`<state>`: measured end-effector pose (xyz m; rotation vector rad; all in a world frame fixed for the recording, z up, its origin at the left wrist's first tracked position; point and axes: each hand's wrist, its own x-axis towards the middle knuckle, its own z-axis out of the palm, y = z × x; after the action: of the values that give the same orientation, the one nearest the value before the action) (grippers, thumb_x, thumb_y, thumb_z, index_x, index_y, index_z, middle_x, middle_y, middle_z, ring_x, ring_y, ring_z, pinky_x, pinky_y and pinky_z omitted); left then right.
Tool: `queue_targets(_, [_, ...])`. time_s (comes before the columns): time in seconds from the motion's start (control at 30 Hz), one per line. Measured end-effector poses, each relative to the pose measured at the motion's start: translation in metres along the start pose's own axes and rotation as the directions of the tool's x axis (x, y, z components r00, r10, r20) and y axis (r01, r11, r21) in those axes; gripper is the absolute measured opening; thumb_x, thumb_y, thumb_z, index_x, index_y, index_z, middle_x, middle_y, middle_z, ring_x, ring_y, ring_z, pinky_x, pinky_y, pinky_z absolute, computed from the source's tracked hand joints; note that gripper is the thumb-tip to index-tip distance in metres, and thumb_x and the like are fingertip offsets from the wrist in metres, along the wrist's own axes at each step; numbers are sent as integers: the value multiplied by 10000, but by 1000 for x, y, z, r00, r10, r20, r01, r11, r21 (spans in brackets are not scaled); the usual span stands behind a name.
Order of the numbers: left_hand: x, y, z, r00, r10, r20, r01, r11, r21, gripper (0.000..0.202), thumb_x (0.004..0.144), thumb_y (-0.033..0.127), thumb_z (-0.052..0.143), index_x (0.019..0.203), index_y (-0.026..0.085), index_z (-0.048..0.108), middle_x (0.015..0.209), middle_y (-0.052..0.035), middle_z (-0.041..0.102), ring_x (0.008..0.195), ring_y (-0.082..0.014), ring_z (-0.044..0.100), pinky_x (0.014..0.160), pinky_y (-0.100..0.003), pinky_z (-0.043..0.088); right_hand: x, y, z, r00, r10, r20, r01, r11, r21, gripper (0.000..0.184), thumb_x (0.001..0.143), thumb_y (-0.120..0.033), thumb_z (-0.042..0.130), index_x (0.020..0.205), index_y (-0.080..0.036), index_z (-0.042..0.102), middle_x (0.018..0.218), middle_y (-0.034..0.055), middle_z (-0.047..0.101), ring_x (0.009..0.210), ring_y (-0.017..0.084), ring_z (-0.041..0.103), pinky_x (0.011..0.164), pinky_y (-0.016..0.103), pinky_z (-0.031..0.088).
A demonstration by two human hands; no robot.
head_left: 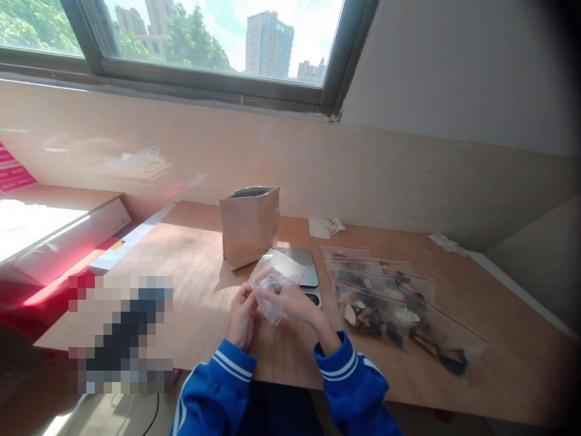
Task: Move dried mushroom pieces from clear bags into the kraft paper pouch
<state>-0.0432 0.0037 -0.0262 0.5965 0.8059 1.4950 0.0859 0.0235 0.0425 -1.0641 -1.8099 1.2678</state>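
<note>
Both of my hands hold a small clear plastic bag (272,297) just above the wooden table (181,266). My left hand (242,315) pinches the bag's left edge with closed fingers. My right hand (295,303) grips its right side, fingers curled round it. A few dark bits show inside the bag. Right behind it lies a small digital scale (305,272) with another clear bag lying on its plate. An open brown paper pouch (249,225) stands upright behind the scale.
Several zip bags (390,303) filled with dark and pale pieces lie overlapping to the right of my hands. Crumpled paper scraps (327,227) sit by the wall, more at the far right (447,243). A white bench (54,236) stands to the left, and a blurred patch (120,333) lies at the table's near-left edge.
</note>
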Motion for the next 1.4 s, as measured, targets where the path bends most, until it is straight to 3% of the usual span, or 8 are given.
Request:
queue_targets(0.2, [0, 3, 1, 1000, -13, -7, 12, 993, -117, 160, 728, 282, 699, 795, 155, 628, 889, -49, 700, 861, -181, 655, 793, -295, 503, 3, 3, 5, 992, -58, -110, 55, 998, -29, 300, 835, -477, 588, 948, -200, 562, 847, -5, 595, 769, 155, 545, 727, 274, 437])
queue_targets(0.37, [2, 4, -1, 997, -76, -21, 70, 977, -201, 256, 759, 272, 650, 983, 147, 643, 1070, -97, 698, 1033, -226, 641, 909, -344, 485, 3, 5, 1, 970, -87, -227, 77, 996, -51, 211, 885, -405, 486, 832, -202, 506, 729, -30, 502, 669, 140, 479, 624, 257, 386])
queue_targets(0.53, [1, 6, -1, 997, -74, -36, 65, 972, -225, 172, 783, 235, 623, 938, 169, 656, 1036, -69, 711, 1020, -197, 648, 894, -305, 490, 7, 10, 1, 932, -58, -358, -11, 982, -188, 176, 874, -371, 485, 802, -211, 476, 681, -39, 487, 618, 144, 465, 586, 261, 359])
queue_targets(0.63, [0, 7, 1, 996, -82, -38, 70, 966, -247, 92, 787, 201, 617, 860, 165, 659, 983, -57, 721, 979, -183, 660, 871, -282, 503, 9, 12, 5, 944, -36, -328, -45, 971, -236, 166, 866, -366, 510, 872, -200, 506, 723, -16, 558, 650, 162, 521, 621, 277, 397])
queue_targets(0.73, [-1, 10, 2, 993, -112, -43, 97, 962, -255, 122, 774, 180, 619, 882, 152, 667, 972, -66, 726, 951, -187, 671, 858, -288, 519, 9, 12, 8, 967, -68, -247, 10, 974, -227, 180, 870, -326, 514, 973, -179, 530, 805, 21, 627, 734, 182, 587, 692, 297, 441])
queue_targets(0.93, [-2, 13, 4, 990, -143, 10, 138, 932, -335, 244, 756, 187, 624, 992, 142, 665, 1074, -93, 708, 1129, -245, 612, 985, -359, 478, 9, 14, 7, 973, -100, -207, 50, 971, -234, 184, 885, -296, 517, 1016, -169, 540, 881, 51, 658, 835, 206, 627, 764, 321, 467])
queue_targets(1.23, [-2, 16, 1, 990, -135, 33, 137, 891, -432, 353, 815, 195, 536, 1147, 143, 645, 1158, -114, 688, 1231, -270, 541, 1062, -410, 418, 13, 22, 9, 910, -155, -385, -6, 923, -385, 213, 841, -394, 602, 767, -216, 510, 816, 32, 590, 759, 205, 560, 694, 324, 450])
queue_targets(1.4, [1, 17, -5, 989, -147, 23, 136, 835, -534, 462, 849, 162, 441, 1293, 112, 558, 1217, -138, 655, 1233, -271, 538, 1075, -445, 401, 12, 21, 7, 940, -90, -328, -14, 953, -301, 274, 828, -447, 613, 734, -202, 535, 714, -5, 558, 648, 161, 500, 610, 279, 389])
